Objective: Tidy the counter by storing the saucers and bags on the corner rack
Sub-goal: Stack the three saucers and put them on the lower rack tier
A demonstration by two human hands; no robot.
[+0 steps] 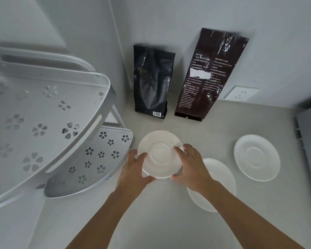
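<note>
Two bare forearms are extended from the near edge over the pale counter (151, 221). A white saucer (160, 153) is clasped between the left hand (133, 169) and the right hand (190, 168): each grip is closed on the rim, the left at the saucer's near-left edge and the right at its right edge, with fingers curled over the top and thumbs at the near side. Whether the held saucer is resting on the counter or raised just above it cannot be told. A second saucer (221, 178) lies flat on the counter just right of and nearer than the right grip, partly covered by the right wrist. A third saucer (257, 157) lies flat farther right, well apart from both grips. Left of the left grip stands the silver corner rack (48, 126), whose lower shelf (97, 159), pierced with flower-shaped holes, lies just beside the held saucer; the upper shelf (34, 114) rises above it. Beyond the grips, a black coffee bag (153, 81) and a taller dark brown coffee bag (210, 76) are stood upright against the wall, near each other but apart. A white wall socket (241, 93) is seen to the far right.
</note>
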